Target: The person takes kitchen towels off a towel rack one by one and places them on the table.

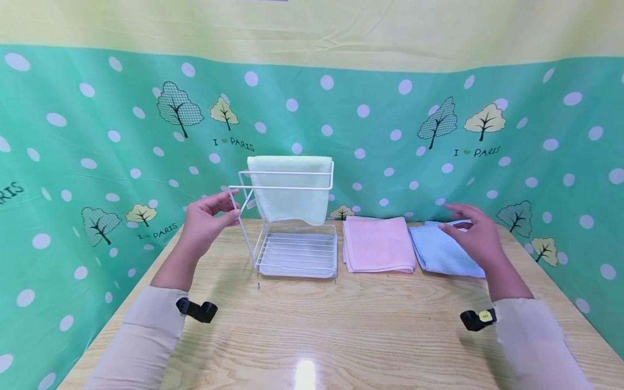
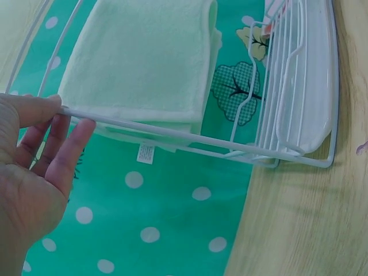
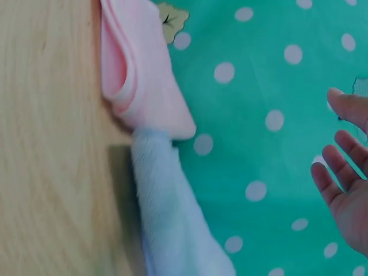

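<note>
Head view: white wire rack (image 1: pixel 292 238) stands mid-worktop (image 1: pixel 341 325), a pale green towel (image 1: pixel 290 187) draped over its top rail. Left hand (image 1: pixel 207 222), fingers relaxed, touches the rack's left rail. Right hand (image 1: pixel 475 233) hovers open above a folded blue towel (image 1: pixel 439 252) (a pink towel (image 1: pixel 377 244) lies beside it).

Left wrist view: fingertips (image 2: pixel 77 129) rest against the rail, not curled round it.

Right wrist view: palm open, holding nothing.

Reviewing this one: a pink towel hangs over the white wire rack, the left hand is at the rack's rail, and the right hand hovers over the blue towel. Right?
Not quite: the towel hanging over the white wire rack is pale green, as the head view shows. The pink towel lies folded on the table. The left hand is at the rail, and the right hand hovers over the blue towel.
</note>
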Demonstrator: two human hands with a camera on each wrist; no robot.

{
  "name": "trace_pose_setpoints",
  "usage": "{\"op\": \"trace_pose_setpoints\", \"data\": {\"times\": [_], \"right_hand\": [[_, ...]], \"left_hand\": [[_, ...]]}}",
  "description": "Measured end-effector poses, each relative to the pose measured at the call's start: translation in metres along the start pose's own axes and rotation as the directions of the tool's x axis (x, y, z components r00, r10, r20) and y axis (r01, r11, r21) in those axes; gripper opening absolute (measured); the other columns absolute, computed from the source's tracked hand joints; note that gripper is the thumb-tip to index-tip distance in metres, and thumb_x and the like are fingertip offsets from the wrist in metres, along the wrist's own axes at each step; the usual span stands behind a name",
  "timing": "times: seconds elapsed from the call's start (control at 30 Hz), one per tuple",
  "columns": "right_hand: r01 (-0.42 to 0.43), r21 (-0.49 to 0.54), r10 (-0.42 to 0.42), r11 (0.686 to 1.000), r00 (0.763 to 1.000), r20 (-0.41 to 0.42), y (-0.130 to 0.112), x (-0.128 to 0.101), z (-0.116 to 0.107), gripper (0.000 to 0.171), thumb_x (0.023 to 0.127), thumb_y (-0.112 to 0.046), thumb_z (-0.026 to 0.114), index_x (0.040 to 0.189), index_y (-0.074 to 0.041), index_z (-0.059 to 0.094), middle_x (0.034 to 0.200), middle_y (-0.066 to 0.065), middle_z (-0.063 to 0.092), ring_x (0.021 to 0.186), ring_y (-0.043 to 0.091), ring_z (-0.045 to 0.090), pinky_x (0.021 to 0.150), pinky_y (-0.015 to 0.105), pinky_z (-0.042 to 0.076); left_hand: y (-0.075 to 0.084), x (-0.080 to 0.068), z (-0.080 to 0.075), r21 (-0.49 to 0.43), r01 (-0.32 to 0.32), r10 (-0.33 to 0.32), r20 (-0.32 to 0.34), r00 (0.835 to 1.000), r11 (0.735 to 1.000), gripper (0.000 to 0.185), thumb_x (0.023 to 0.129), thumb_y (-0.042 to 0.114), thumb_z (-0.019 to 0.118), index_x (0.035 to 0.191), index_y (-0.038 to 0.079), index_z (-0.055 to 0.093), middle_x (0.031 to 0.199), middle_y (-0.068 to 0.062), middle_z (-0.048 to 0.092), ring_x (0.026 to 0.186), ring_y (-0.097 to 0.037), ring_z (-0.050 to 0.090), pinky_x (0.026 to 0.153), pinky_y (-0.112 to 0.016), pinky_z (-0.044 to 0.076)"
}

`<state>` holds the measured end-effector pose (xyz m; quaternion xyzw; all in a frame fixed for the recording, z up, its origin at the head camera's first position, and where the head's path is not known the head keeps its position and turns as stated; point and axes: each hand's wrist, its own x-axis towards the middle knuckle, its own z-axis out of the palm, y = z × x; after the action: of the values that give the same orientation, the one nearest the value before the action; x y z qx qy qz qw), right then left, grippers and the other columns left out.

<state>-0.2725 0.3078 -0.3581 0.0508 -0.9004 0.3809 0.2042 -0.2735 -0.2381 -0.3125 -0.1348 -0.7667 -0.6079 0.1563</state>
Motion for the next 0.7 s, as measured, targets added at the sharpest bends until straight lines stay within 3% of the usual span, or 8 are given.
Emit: {"op": "trace_pose_setpoints", "data": {"times": [0.1,0.17,0.3,0.43,0.7], "right_hand": [[0.029,0.037,-0.03,0.999,0.999,0.014,-0.009,0.002,0.002,0.05,0.091,-0.021,0.071,0.138,-0.011,0.056,0.139,0.014,0.047,0.116,0.036,0.051,0.076,0.002,0.047],[0.048,0.061,-0.049,0.997,0.999,0.018,-0.014,0.003,0.003,0.05,0.091,-0.018,0.072,0.137,-0.011,0.056,0.139,0.012,0.047,0.116,0.035,0.051,0.074,-0.003,0.043],[0.086,0.076,-0.087,0.993,0.996,0.017,-0.022,0.004,0.007,0.048,0.09,-0.018,0.072,0.135,-0.009,0.058,0.137,0.011,0.049,0.114,0.033,0.052,0.075,-0.001,0.045],[0.108,0.09,-0.111,0.99,0.993,0.03,-0.029,0.005,0.011,0.049,0.09,-0.019,0.072,0.135,-0.009,0.058,0.137,0.013,0.048,0.113,0.033,0.053,0.076,0.002,0.048],[0.14,0.099,-0.145,0.985,0.988,0.052,-0.046,0.013,0.018,0.047,0.09,-0.017,0.072,0.135,-0.009,0.058,0.137,0.01,0.049,0.113,0.029,0.054,0.083,0.016,0.055]], "left_hand": [[0.0,0.001,-0.001,-0.01,-0.003,0.003,0.0,1.0,1.0,0.046,0.086,-0.002,0.072,0.13,0.007,0.062,0.097,-0.006,0.066,0.091,-0.014,0.063,0.079,-0.033,0.06],[0.001,0.002,-0.002,-0.033,-0.014,0.014,-0.003,1.0,0.999,0.049,0.085,-0.004,0.072,0.131,0.007,0.061,0.097,-0.005,0.066,0.091,-0.014,0.063,0.077,-0.032,0.061],[0.004,0.004,-0.002,-0.08,-0.039,0.038,-0.012,0.999,0.996,0.051,0.085,-0.004,0.072,0.133,0.009,0.061,0.103,-0.012,0.063,0.09,-0.016,0.065,0.075,-0.03,0.061],[0.008,0.006,-0.003,-0.068,-0.06,0.059,-0.019,0.998,0.996,0.046,0.088,0.0,0.071,0.132,0.01,0.062,0.108,-0.02,0.061,0.087,-0.016,0.067,0.077,-0.028,0.061],[0.009,0.007,-0.004,-0.071,-0.109,0.108,-0.016,0.994,0.992,0.042,0.091,0.002,0.067,0.132,0.011,0.062,0.103,-0.008,0.068,0.088,-0.013,0.068,0.08,-0.029,0.06]]}}
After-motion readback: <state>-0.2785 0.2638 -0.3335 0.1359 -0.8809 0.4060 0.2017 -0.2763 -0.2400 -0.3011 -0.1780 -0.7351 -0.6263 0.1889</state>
